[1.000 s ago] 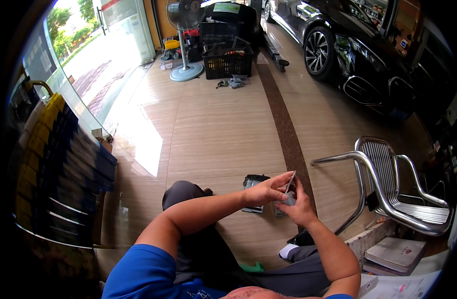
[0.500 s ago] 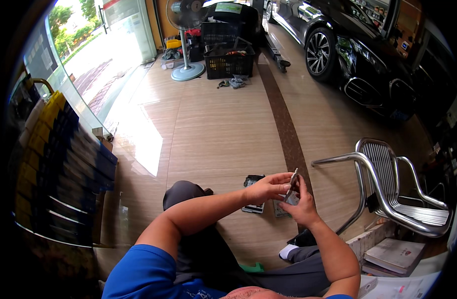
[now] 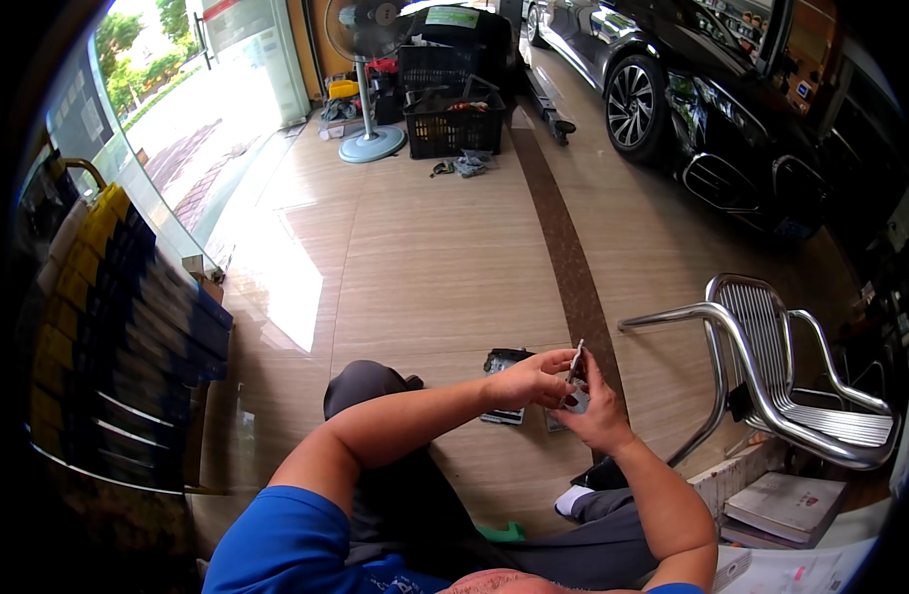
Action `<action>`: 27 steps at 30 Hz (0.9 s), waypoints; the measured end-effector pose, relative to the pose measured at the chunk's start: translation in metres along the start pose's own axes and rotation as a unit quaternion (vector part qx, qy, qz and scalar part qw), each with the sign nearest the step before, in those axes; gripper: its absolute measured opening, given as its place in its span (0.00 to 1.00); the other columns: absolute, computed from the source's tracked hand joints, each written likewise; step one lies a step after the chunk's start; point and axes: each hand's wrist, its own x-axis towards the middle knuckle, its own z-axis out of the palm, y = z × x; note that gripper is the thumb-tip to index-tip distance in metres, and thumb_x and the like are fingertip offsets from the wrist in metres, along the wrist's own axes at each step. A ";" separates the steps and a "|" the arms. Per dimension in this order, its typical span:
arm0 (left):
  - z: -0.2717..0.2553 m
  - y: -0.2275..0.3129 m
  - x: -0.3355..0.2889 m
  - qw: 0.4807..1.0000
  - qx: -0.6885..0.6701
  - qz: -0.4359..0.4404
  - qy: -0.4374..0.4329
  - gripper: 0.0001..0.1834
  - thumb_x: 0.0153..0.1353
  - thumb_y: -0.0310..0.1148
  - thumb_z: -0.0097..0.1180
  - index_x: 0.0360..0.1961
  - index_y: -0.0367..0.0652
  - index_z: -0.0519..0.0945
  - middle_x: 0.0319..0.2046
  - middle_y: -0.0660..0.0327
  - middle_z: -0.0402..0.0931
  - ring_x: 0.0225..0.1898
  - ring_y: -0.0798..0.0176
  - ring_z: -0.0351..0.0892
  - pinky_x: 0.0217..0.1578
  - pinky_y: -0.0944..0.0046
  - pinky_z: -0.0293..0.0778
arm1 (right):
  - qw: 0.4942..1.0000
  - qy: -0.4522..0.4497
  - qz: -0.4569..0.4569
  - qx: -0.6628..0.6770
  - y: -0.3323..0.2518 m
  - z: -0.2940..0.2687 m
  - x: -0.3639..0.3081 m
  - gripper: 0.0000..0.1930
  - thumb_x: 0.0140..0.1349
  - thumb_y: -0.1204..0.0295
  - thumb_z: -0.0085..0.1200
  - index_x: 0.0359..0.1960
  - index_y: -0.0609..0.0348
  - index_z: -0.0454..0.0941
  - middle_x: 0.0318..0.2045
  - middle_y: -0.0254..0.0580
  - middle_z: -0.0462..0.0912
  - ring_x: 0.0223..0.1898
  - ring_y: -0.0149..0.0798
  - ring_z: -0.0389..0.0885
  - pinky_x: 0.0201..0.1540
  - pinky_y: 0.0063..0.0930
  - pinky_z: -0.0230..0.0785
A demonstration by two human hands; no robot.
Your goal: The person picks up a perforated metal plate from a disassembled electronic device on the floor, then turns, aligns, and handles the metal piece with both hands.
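Note:
A thin, flat greyish piece (image 3: 577, 362), seen nearly edge-on, is held up above the floor between my two hands; its kind is too small to make out. My left hand (image 3: 529, 382) grips it from the left side, fingers bent and partly hidden. From the right, my right hand (image 3: 601, 414) pinches it between thumb and fingers. Below my left hand a dark and silver flat part (image 3: 506, 358) lies on the tiles, half covered by that hand. Beside it a grey flat piece (image 3: 554, 424) shows only a corner under my right hand.
To the right stands a metal slatted chair (image 3: 761, 366), with a thick book (image 3: 786, 507) below it. A rack of blue and yellow packages (image 3: 128, 287) lines the left. Farther off are a fan (image 3: 372, 144), a black crate (image 3: 454, 129) and a black car (image 3: 712, 129).
Both hands have dipped slightly with the thin piece. My left fingers and right thumb have shifted around it, and more of a pale surface shows between the hands.

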 end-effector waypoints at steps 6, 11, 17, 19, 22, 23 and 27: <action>0.006 0.002 -0.002 0.993 0.090 0.012 0.077 0.38 0.62 0.23 0.57 0.72 0.43 0.56 0.61 0.59 0.69 0.54 0.64 0.77 0.49 0.64 0.77 | 0.999 0.005 -0.034 -0.039 0.010 -0.001 0.000 0.51 0.50 0.68 0.72 0.72 0.67 0.50 0.60 0.65 0.73 0.62 0.60 0.73 0.63 0.43 0.67; -0.004 -0.005 0.002 0.954 0.264 -0.001 0.140 0.42 0.59 0.26 0.63 0.72 0.38 0.56 0.63 0.55 0.68 0.52 0.64 0.78 0.48 0.66 0.78 | 0.998 0.042 -0.016 -0.033 0.007 -0.010 0.000 0.47 0.53 0.61 0.71 0.69 0.71 0.57 0.61 0.67 0.71 0.64 0.62 0.70 0.66 0.44 0.63; -0.013 -0.025 0.009 0.889 0.433 0.060 0.135 0.44 0.57 0.27 0.68 0.71 0.35 0.58 0.63 0.51 0.68 0.56 0.62 0.76 0.51 0.62 0.78 | 0.994 0.030 -0.052 -0.095 0.009 -0.018 0.000 0.41 0.54 0.63 0.70 0.65 0.71 0.64 0.61 0.65 0.71 0.63 0.60 0.70 0.66 0.43 0.63; -0.012 -0.025 0.010 0.870 0.465 0.081 0.139 0.43 0.55 0.28 0.69 0.70 0.34 0.60 0.64 0.48 0.67 0.60 0.57 0.74 0.56 0.59 0.75 | 0.994 0.031 -0.047 -0.096 0.009 -0.018 -0.001 0.40 0.53 0.64 0.70 0.64 0.71 0.65 0.61 0.64 0.71 0.63 0.60 0.70 0.66 0.43 0.63; -0.008 -0.020 0.008 0.817 0.549 0.105 0.141 0.43 0.51 0.28 0.70 0.68 0.34 0.63 0.64 0.45 0.66 0.63 0.49 0.70 0.62 0.56 0.70 | 0.992 0.031 -0.050 -0.113 0.007 -0.021 -0.002 0.39 0.52 0.65 0.70 0.64 0.70 0.66 0.60 0.63 0.72 0.63 0.59 0.69 0.66 0.43 0.63; -0.008 -0.021 0.008 0.817 0.549 0.105 0.142 0.43 0.51 0.28 0.70 0.68 0.34 0.63 0.64 0.45 0.66 0.63 0.49 0.70 0.62 0.56 0.70 | 0.990 0.031 -0.057 -0.127 0.006 -0.022 -0.002 0.39 0.52 0.65 0.70 0.63 0.69 0.66 0.60 0.62 0.72 0.64 0.59 0.69 0.66 0.43 0.63; -0.004 -0.020 0.004 0.787 0.580 0.135 0.162 0.41 0.49 0.27 0.68 0.66 0.36 0.65 0.64 0.43 0.64 0.63 0.40 0.68 0.64 0.53 0.67 | 0.985 0.027 -0.062 -0.156 0.007 -0.022 -0.002 0.39 0.51 0.66 0.70 0.63 0.69 0.66 0.60 0.62 0.72 0.64 0.58 0.69 0.66 0.43 0.63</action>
